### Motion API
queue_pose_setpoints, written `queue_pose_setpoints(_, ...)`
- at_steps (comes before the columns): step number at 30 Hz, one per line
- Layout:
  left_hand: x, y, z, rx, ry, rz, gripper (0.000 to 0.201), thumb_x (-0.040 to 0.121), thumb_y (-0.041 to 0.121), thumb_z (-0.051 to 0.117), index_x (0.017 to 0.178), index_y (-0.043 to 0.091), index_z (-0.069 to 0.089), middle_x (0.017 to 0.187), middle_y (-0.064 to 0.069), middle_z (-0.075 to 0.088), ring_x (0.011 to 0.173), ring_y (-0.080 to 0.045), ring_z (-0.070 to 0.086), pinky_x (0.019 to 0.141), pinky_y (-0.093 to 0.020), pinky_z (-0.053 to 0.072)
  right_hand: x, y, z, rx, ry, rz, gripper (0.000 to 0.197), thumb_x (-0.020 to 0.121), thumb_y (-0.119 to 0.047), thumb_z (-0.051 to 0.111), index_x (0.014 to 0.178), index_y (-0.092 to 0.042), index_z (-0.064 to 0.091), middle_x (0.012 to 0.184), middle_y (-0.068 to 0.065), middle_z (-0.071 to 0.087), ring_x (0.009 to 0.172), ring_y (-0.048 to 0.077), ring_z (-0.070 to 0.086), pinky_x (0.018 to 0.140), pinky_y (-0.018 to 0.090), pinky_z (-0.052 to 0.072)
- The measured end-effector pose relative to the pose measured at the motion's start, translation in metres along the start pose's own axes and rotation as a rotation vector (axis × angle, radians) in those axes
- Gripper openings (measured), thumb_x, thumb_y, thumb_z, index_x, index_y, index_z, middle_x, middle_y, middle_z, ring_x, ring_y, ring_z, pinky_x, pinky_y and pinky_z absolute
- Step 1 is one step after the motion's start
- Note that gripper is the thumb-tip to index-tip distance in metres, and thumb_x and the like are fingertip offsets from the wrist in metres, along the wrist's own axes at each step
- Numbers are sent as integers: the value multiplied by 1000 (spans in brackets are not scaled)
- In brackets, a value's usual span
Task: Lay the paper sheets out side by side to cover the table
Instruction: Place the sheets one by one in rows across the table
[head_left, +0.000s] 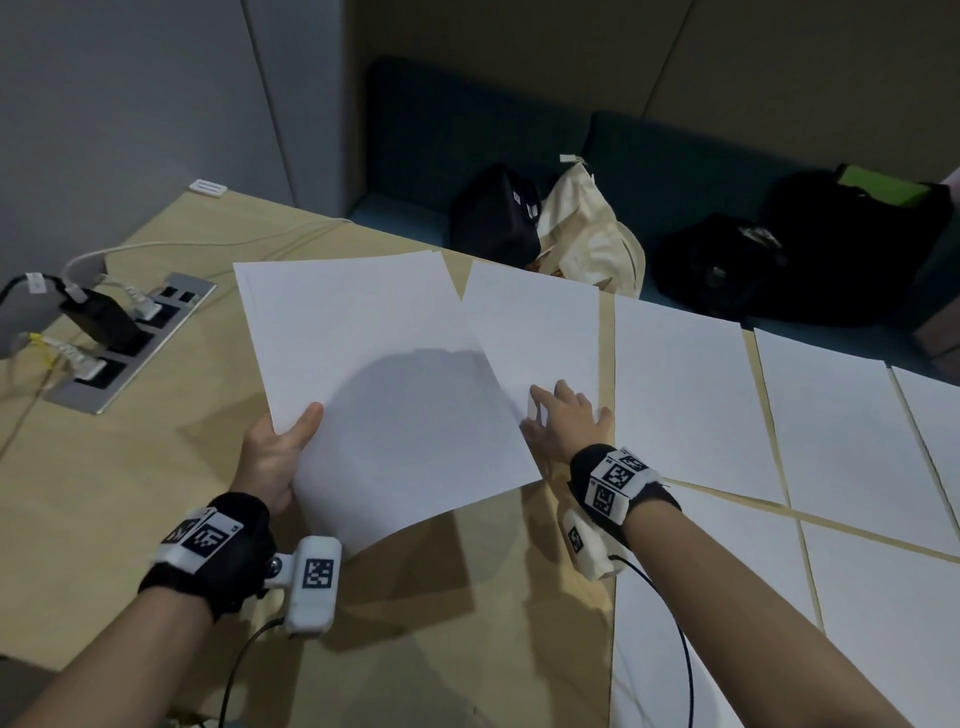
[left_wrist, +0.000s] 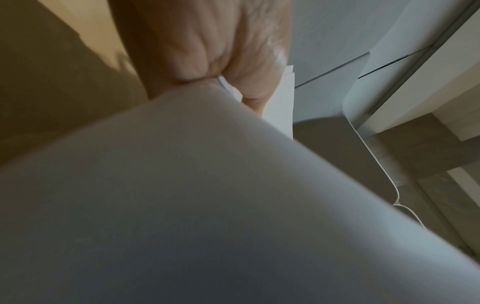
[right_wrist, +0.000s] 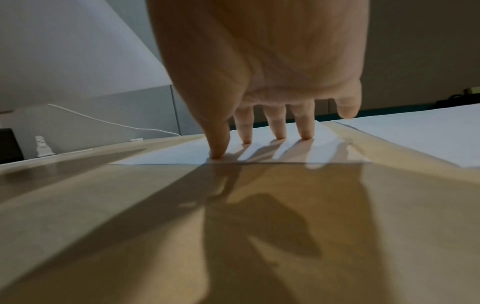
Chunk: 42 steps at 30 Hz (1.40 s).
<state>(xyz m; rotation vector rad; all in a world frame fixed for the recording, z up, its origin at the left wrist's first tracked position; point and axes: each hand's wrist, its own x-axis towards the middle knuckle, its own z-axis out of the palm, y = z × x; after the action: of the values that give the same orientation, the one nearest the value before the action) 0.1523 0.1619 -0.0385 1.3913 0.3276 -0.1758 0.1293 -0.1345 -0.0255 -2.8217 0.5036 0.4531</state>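
Pressed flat with straight, spread fingertips (right_wrist: 278, 135) of the right hand (head_left: 569, 415) on the near edge of a single white paper sheet (head_left: 540, 332) lying on the pale wooden table (head_left: 156, 478). Pinched by the left hand (head_left: 275, 457), thumb on top and fingers curled beneath, at the near left edge of a held stack of white paper sheets (head_left: 384, 384), raised off the table and tilted. Overlapped the pressed sheet's left side with the stack's right edge. Ran away from the body along the long axis, like the laid white sheets (head_left: 685, 395) in the row to the right, narrow strips of bare wood between them. Judged the right hand nearer the open spot for the coming sheet: bare table lay left of the pressed one (under the stack). Beyond, a grey metal socket panel (head_left: 130, 343) with plugs at far left, dark bags (head_left: 779, 265) and a cream cloth bag (head_left: 587, 234) on a teal bench (head_left: 415, 156).
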Motion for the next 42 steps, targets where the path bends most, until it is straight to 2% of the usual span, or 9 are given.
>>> queue_pose_setpoints(5,-3,-2,2,13,9,-17,32,91,15,56,120,1,57,103,-2,66,92,-20,63,91,-37,50,-3,2,-1,38,8,25,42,90,-33,46,131,-27,41,132,4,39,130,27,33,109,55,18)
queue_pose_setpoints(8,-1,-6,-4,54,13,-44,40,80,35,68,111,11,65,107,-4,70,102,-25,65,100,-46,46,-2,1,-3,43,6,33,43,91,-33,45,133,-27,40,133,4,38,130,27,33,109,54,18)
queue_pose_setpoints(14,4,-13,-10,94,29,-72,62,55,56,74,103,18,69,107,-1,72,103,-27,66,99,-48,47,1,1,-4,40,11,48,43,91,-34,45,133,-27,40,135,4,38,130,27,34,108,53,20)
queue_pose_setpoints(19,6,-16,-12,117,51,-93,58,51,61,75,95,24,70,106,0,73,103,-27,66,99,-47,48,0,1,-3,30,15,42,40,90,-33,47,129,-25,44,132,4,40,128,27,36,108,53,20)
queue_pose_setpoints(22,2,-11,-8,123,45,-90,55,57,57,75,98,21,69,107,-1,72,104,-28,65,99,-48,47,-1,2,-3,35,7,35,40,90,-33,47,129,-25,44,131,3,40,127,27,36,108,53,19)
queue_pose_setpoints(26,-5,-4,2,92,27,-79,31,85,27,65,112,11,62,109,-7,67,104,-28,62,102,-48,44,-1,2,-3,34,4,35,42,90,-34,48,131,-26,43,134,3,40,129,26,34,109,53,18)
queue_pose_setpoints(36,-9,-1,7,104,34,-93,39,87,22,63,119,2,58,120,-16,64,106,-30,60,102,-47,44,-4,1,-9,116,53,41,43,93,-34,44,135,-23,45,148,3,36,135,26,36,111,51,19)
queue_pose_setpoints(39,-15,2,12,128,-13,-85,35,88,19,60,118,0,57,109,-12,67,104,-29,61,101,-46,44,-11,-1,-20,492,132,-13,34,97,-29,42,119,-9,60,126,10,60,115,28,57,101,39,39)
queue_pose_setpoints(42,-23,5,17,109,-44,-56,26,90,14,57,115,6,56,93,1,65,90,-23,61,86,-36,49,-32,-7,-39,917,2,-80,34,97,-27,47,104,1,64,85,8,65,71,19,61,68,19,50)
